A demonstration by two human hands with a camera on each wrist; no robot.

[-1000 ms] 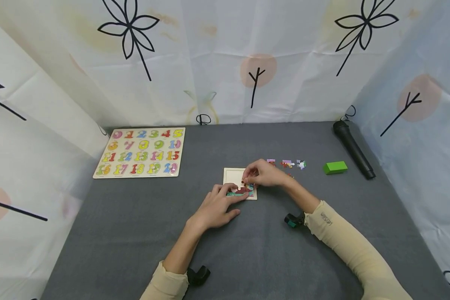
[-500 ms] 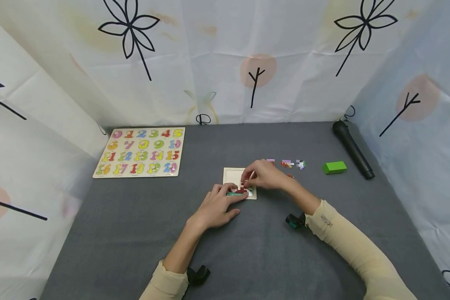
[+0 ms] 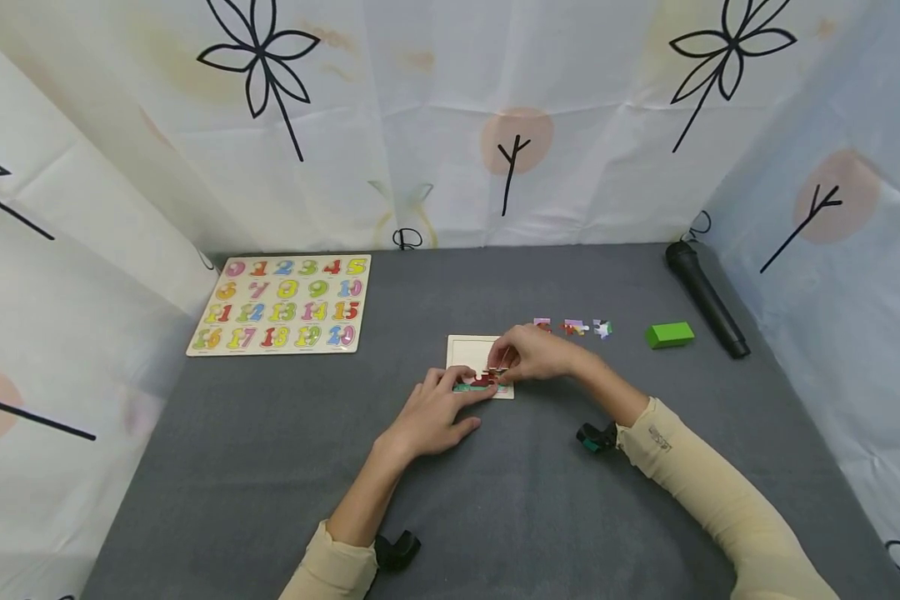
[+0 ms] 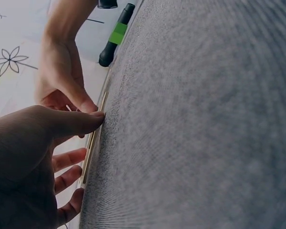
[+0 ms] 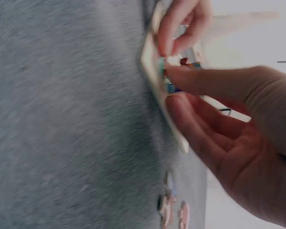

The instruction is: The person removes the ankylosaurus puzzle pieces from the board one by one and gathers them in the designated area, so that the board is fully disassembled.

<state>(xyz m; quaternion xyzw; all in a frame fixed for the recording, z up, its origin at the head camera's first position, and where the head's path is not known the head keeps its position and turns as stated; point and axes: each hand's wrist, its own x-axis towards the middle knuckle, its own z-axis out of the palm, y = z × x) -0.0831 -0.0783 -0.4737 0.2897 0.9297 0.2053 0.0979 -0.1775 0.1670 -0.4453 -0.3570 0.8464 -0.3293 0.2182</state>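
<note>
A small square jigsaw puzzle board with a pale wooden frame lies mid-table. Dark red and teal pieces fill part of its near side, and its far part is bare. My left hand rests on the board's left and near edge, fingers extended over the fitted pieces. Above the board's right side, my right hand pinches a puzzle piece between thumb and fingertips. The right wrist view shows blue on that piece; the fingers cover most of it.
Several loose puzzle pieces lie beyond the right forearm. A green block and a black microphone are farther right. A number board lies at the back left. Fabric curtains enclose the table.
My right hand has shifted slightly right and nearer over the board, with the puzzle piece in its fingers. One loose piece by its wrist is now hidden. The left hand stays in place.
</note>
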